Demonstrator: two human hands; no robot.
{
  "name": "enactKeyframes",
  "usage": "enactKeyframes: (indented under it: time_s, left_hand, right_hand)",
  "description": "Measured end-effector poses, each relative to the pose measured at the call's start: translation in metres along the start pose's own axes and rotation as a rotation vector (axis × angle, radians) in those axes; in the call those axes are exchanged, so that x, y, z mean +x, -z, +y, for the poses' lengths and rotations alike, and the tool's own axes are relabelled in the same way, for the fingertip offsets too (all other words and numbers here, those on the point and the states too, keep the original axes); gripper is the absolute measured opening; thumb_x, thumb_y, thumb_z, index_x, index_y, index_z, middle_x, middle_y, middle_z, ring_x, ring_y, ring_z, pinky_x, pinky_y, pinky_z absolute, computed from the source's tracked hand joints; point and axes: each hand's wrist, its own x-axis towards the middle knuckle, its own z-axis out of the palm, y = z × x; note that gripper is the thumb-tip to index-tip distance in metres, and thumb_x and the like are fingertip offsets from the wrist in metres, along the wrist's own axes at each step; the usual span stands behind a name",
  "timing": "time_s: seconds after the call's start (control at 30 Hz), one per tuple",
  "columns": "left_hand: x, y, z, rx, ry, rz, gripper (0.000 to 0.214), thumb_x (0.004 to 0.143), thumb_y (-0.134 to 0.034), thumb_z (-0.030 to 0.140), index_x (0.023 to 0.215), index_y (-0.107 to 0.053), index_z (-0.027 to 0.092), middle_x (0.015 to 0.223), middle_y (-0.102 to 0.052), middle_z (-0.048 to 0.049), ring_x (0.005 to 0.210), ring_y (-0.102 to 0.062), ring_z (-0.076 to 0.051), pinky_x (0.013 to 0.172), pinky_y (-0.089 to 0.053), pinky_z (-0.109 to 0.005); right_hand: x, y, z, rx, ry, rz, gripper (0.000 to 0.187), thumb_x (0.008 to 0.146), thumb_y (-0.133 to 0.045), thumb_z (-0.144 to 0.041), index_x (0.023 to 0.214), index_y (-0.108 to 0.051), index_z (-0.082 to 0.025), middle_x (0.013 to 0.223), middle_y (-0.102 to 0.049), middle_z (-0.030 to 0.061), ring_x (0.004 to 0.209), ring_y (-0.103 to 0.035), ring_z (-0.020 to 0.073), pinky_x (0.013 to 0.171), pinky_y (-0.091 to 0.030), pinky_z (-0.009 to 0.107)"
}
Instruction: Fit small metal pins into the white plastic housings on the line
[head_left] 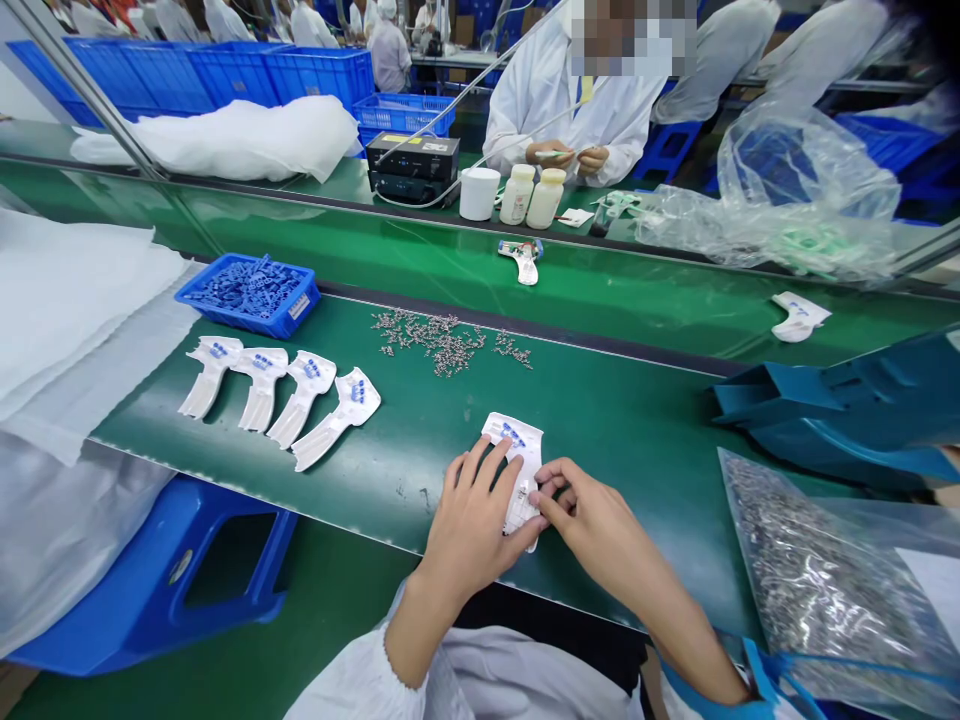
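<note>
A white plastic handheld-thermometer-like shell half (529, 455) lies on the green work surface in front of me, with small blue parts in its wide end. My left hand (472, 510) spans it, fingers along its left side and thumb near its lower right edge, holding it down. My right hand (577, 500) is closed in a pinch at the shell's right edge; what its fingertips hold is too small to make out. A small metal piece (523, 491) shows on the shell beside those fingertips. Beyond my hands lies a loose pile of small metal parts (450, 350).
Several similar shell halves (259, 385) lie in a row to the left, near a blue bin (289, 318) of blue parts. A bag of metal parts (817, 580) and teal plastic bins (847, 400) stand right. Across the green conveyor (420, 260), a person (555, 100) works.
</note>
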Motion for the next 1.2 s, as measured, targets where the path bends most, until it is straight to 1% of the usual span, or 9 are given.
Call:
enactKeyframes:
  time_s: [0.2,0.3,0.43,0.6,0.73,0.87,0.97,1.1,1.2]
  left_hand:
    - [0.003,-0.001,-0.001,0.014,0.008,0.007,0.053,0.092,-0.061,0.044,0.137,-0.048,0.018,0.152,-0.042,-0.0138,0.142,-0.034,-0.034,0.106,-0.037,-0.052]
    - [0.001,-0.002,-0.003,0.024,0.007,0.01,0.055,0.091,-0.063,0.043,0.138,-0.047,0.017,0.152,-0.042,-0.0146,0.142,-0.033,-0.035,0.106,-0.038,-0.053]
    - [-0.003,-0.002,-0.006,0.0,0.0,0.039,0.057,0.093,-0.06,0.041,0.143,-0.042,0.018,0.154,-0.038,-0.0141,0.145,-0.029,-0.033,0.109,-0.038,-0.051]
    - [-0.006,0.003,-0.003,-0.039,0.022,0.044,0.057,0.096,-0.056,0.041,0.146,-0.038,0.019,0.159,-0.032,-0.0101,0.149,-0.02,-0.031,0.112,-0.036,-0.051]
    - [-0.011,0.012,-0.003,-0.043,0.072,0.169,0.055,0.097,-0.054,0.034,0.147,-0.036,0.023,0.16,-0.029,-0.008,0.149,-0.019,-0.029,0.112,-0.038,-0.05]
    - [-0.02,0.032,-0.038,0.106,0.291,0.473,0.046,0.097,-0.047,0.021,0.142,-0.042,0.027,0.155,-0.037,-0.0088,0.147,-0.024,-0.032,0.109,-0.036,-0.056]
    - [-0.03,0.049,-0.084,0.3,0.385,0.615,0.04,0.095,-0.05,0.024,0.135,-0.05,0.025,0.145,-0.05,-0.0115,0.141,-0.033,-0.036,0.105,-0.036,-0.059]
    - [-0.047,0.059,-0.131,0.497,0.499,0.635,0.03,0.092,-0.053,0.029,0.121,-0.062,0.028,0.134,-0.061,-0.0091,0.135,-0.041,-0.04,0.102,-0.033,-0.064]
    - [-0.056,0.056,-0.136,0.533,0.493,0.604,0.026,0.091,-0.054,0.028,0.114,-0.065,0.031,0.126,-0.067,-0.0052,0.13,-0.046,-0.041,0.102,-0.031,-0.065]
  right_hand:
    - [0.011,0.0,0.005,0.198,0.002,-0.048,0.019,0.085,-0.059,-0.035,0.095,-0.046,-0.025,0.086,-0.062,-0.0021,0.062,-0.061,0.0147,0.062,-0.049,0.03]
    - [0.011,-0.003,0.006,0.456,-0.075,-0.045,0.036,0.079,-0.067,-0.043,0.101,-0.048,-0.023,0.08,-0.061,-0.0023,0.064,-0.064,0.016,0.063,-0.055,0.032]
    - [0.006,-0.01,0.006,0.731,-0.16,0.0,0.062,0.073,-0.073,-0.053,0.119,-0.05,-0.018,0.081,-0.066,0.002,0.078,-0.068,0.0211,0.076,-0.058,0.037]
    - [0.007,-0.018,-0.001,0.578,-0.086,-0.042,0.049,0.072,-0.073,-0.058,0.097,-0.066,-0.015,0.082,-0.071,0.0077,0.074,-0.069,0.0243,0.071,-0.056,0.035]
    - [0.018,-0.005,-0.011,0.663,-0.054,-0.142,0.051,0.071,-0.074,-0.06,0.098,-0.07,-0.017,0.095,-0.074,0.011,0.086,-0.071,0.0277,0.08,-0.058,0.038]
    - [0.067,0.026,-0.022,0.719,-0.016,-0.194,0.042,0.076,-0.074,-0.054,0.093,-0.073,-0.016,0.093,-0.075,0.0103,0.087,-0.072,0.025,0.086,-0.059,0.039]
    - [0.133,0.054,-0.032,0.613,0.14,-0.035,0.034,0.081,-0.07,-0.048,0.084,-0.074,-0.015,0.09,-0.075,0.0119,0.086,-0.072,0.0244,0.086,-0.059,0.038]
    - [0.213,0.088,-0.042,0.496,0.216,0.174,0.028,0.086,-0.063,-0.038,0.091,-0.073,-0.012,0.09,-0.074,0.0142,0.091,-0.071,0.0255,0.087,-0.058,0.039]
    - [0.23,0.095,-0.035,0.324,0.258,0.276,0.024,0.088,-0.058,-0.027,0.1,-0.073,-0.013,0.095,-0.074,0.0132,0.099,-0.068,0.0266,0.094,-0.053,0.043]
